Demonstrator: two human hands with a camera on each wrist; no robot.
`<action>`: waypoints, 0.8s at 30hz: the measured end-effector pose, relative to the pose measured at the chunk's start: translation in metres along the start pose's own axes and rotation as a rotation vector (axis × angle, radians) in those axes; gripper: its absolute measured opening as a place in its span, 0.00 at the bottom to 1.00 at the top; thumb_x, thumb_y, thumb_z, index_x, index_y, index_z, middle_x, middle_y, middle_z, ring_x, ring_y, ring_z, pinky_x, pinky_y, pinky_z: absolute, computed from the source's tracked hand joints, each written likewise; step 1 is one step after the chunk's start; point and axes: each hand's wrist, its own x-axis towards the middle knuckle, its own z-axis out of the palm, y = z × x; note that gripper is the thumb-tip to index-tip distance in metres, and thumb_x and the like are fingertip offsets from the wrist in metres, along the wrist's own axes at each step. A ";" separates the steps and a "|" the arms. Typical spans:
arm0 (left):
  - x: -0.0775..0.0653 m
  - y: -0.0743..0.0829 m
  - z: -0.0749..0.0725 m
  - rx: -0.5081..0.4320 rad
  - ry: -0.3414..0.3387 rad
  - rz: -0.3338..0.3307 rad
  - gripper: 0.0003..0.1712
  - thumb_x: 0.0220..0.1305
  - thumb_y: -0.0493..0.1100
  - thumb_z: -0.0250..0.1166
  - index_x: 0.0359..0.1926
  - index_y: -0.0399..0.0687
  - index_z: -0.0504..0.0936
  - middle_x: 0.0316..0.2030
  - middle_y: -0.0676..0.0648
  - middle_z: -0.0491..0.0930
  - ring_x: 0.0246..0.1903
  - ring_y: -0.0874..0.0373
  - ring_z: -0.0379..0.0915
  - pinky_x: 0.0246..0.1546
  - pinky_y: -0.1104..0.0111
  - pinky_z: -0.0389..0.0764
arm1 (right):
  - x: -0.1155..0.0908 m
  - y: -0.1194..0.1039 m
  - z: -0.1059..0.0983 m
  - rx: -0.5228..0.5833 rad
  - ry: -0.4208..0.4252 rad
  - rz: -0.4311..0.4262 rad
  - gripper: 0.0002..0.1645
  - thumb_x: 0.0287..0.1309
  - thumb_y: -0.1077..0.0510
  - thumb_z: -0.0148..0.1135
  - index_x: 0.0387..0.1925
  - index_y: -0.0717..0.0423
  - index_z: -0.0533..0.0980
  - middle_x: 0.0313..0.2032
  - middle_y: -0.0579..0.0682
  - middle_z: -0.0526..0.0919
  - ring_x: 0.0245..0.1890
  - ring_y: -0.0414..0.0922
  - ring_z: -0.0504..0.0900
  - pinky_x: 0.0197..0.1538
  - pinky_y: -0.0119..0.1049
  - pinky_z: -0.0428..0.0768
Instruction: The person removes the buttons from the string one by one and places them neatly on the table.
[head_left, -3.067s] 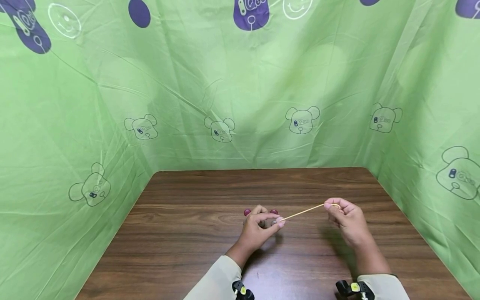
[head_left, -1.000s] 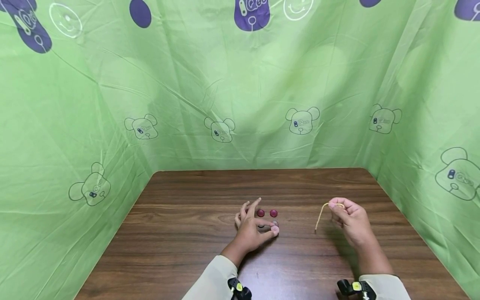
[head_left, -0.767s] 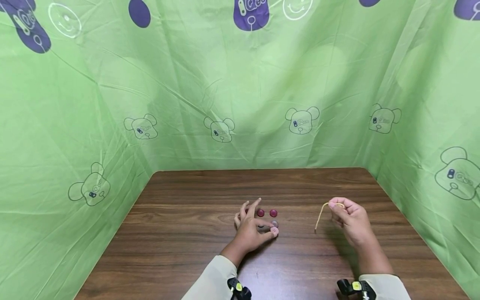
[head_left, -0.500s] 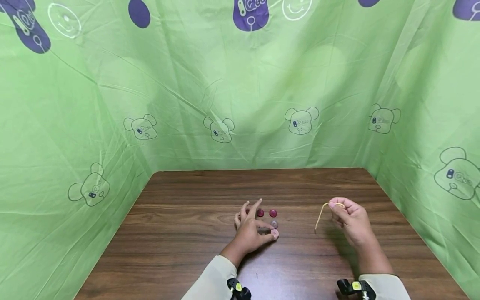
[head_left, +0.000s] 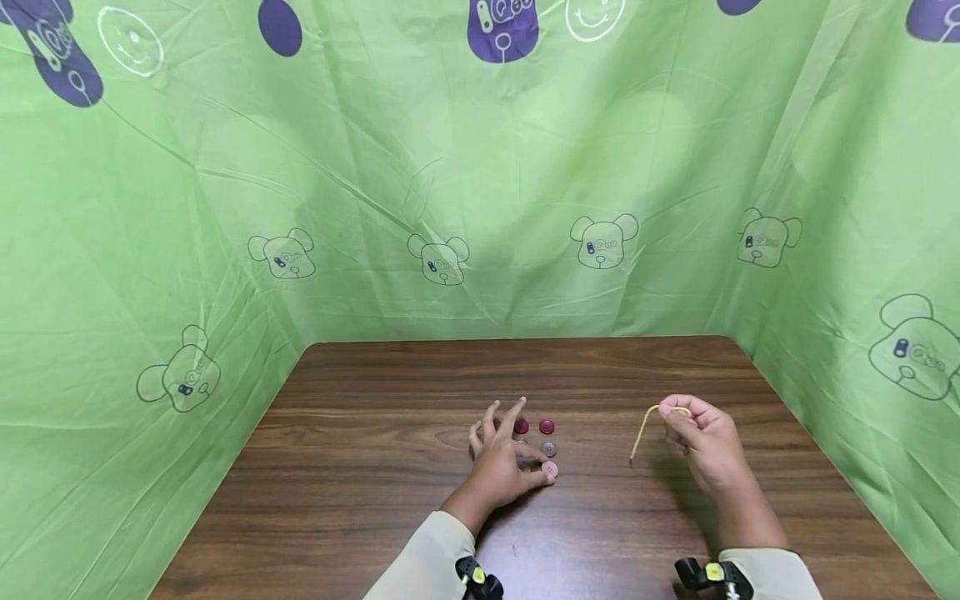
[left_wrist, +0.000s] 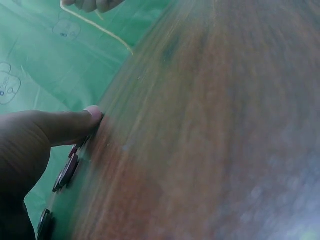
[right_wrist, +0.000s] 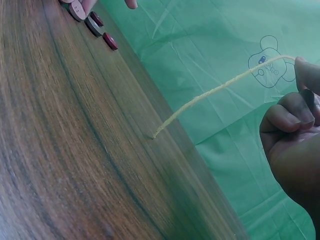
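Note:
In the head view my left hand (head_left: 498,471) is low over the table, thumb and index finger pinching a pink button (head_left: 551,472) at its left edge. Just beyond that lies a grey button (head_left: 549,449), and farther back are two dark red buttons, one at the right (head_left: 547,427) and one at the left (head_left: 522,426). Other buttons are partly hidden behind the left hand. Off to the right, my right hand (head_left: 701,437) pinches a yellow string (head_left: 639,435) between thumb and index finger. The string's free end hangs down, with nothing threaded on it in the right wrist view.
The brown wooden table (head_left: 390,500) ends at a green cloth (head_left: 517,308) that rises behind and along both sides. A dark camera (head_left: 480,579) is strapped at the left sleeve, another (head_left: 708,575) at the right.
The string, earlier stretched taut from the pink button to my right hand, now hangs free. My left hand has brought the button down and nearer, uncovering the grey one. The right hand barely moved.

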 end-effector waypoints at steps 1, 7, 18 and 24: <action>0.000 0.000 0.000 0.005 -0.002 -0.003 0.12 0.54 0.61 0.85 0.37 0.67 0.97 0.87 0.52 0.55 0.85 0.28 0.41 0.74 0.23 0.47 | 0.000 0.000 0.000 -0.001 0.001 0.001 0.15 0.79 0.70 0.58 0.35 0.52 0.82 0.21 0.35 0.70 0.22 0.48 0.51 0.27 0.46 0.45; 0.001 -0.002 0.002 0.010 -0.007 -0.007 0.12 0.55 0.62 0.85 0.37 0.69 0.97 0.88 0.53 0.54 0.85 0.29 0.40 0.75 0.24 0.46 | 0.000 0.000 -0.001 -0.006 0.004 0.007 0.15 0.78 0.69 0.58 0.35 0.51 0.82 0.21 0.35 0.70 0.22 0.48 0.51 0.27 0.46 0.46; 0.000 0.001 0.001 -0.001 0.012 0.014 0.16 0.51 0.62 0.87 0.40 0.68 0.97 0.87 0.52 0.56 0.84 0.28 0.44 0.73 0.23 0.48 | 0.000 0.000 -0.001 -0.005 -0.004 0.009 0.15 0.78 0.69 0.58 0.35 0.51 0.82 0.21 0.35 0.71 0.22 0.47 0.52 0.27 0.45 0.46; -0.002 0.004 -0.001 -0.037 0.041 0.020 0.16 0.51 0.59 0.87 0.41 0.66 0.97 0.85 0.51 0.60 0.81 0.29 0.50 0.73 0.24 0.47 | -0.001 0.000 -0.001 -0.024 0.009 0.021 0.15 0.78 0.69 0.60 0.35 0.50 0.83 0.22 0.35 0.72 0.20 0.41 0.58 0.28 0.46 0.46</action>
